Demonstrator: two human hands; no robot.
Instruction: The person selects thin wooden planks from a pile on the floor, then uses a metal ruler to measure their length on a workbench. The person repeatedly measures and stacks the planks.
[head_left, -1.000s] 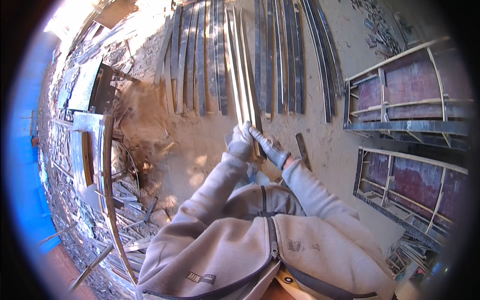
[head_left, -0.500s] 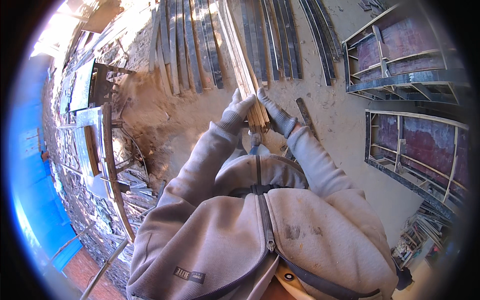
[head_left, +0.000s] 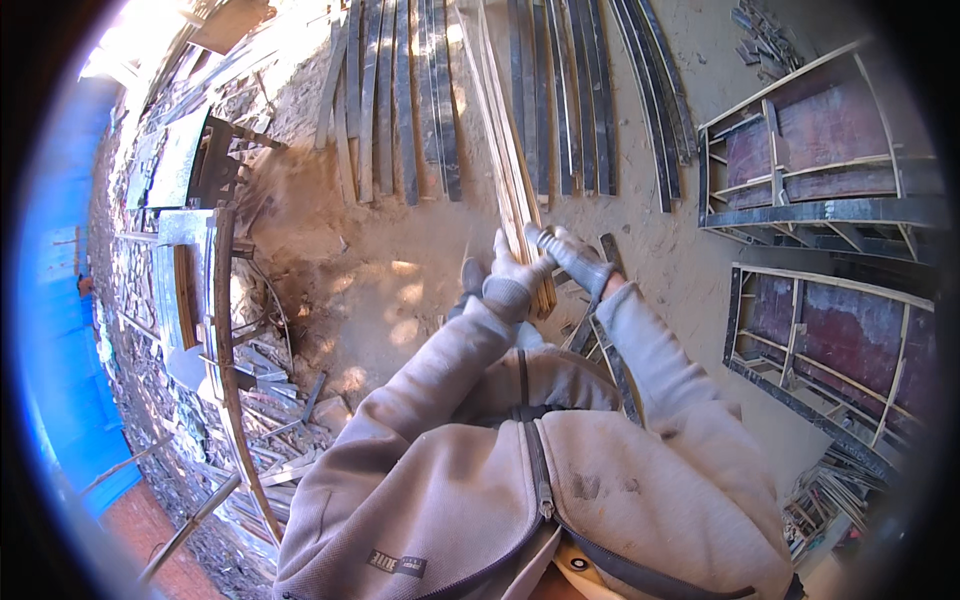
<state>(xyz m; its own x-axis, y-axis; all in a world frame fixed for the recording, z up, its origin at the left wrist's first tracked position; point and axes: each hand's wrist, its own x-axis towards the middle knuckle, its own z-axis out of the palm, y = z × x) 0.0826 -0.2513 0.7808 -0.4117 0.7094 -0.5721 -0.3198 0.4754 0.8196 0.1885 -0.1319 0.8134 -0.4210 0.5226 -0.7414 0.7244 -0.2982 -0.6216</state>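
Observation:
Both of my hands wear light work gloves and grip the near end of a bundle of long pale wooden strips (head_left: 505,150). My left hand (head_left: 512,277) clasps the bundle from the left. My right hand (head_left: 565,252) closes on it from the right. The strips run away from me over the sandy ground, between rows of dark planks (head_left: 410,110). My grey hooded sleeves fill the lower part of the view.
Dark curved planks (head_left: 640,100) lie side by side on the sand ahead. Two framed formwork panels (head_left: 820,150) (head_left: 840,350) lie at the right. At the left are a metal rack (head_left: 200,270), scrap timber (head_left: 270,400) and a blue wall (head_left: 50,300).
The view shifted and my hands, still gripping the strips, moved slightly lower and to the right in the picture. The grip is unchanged.

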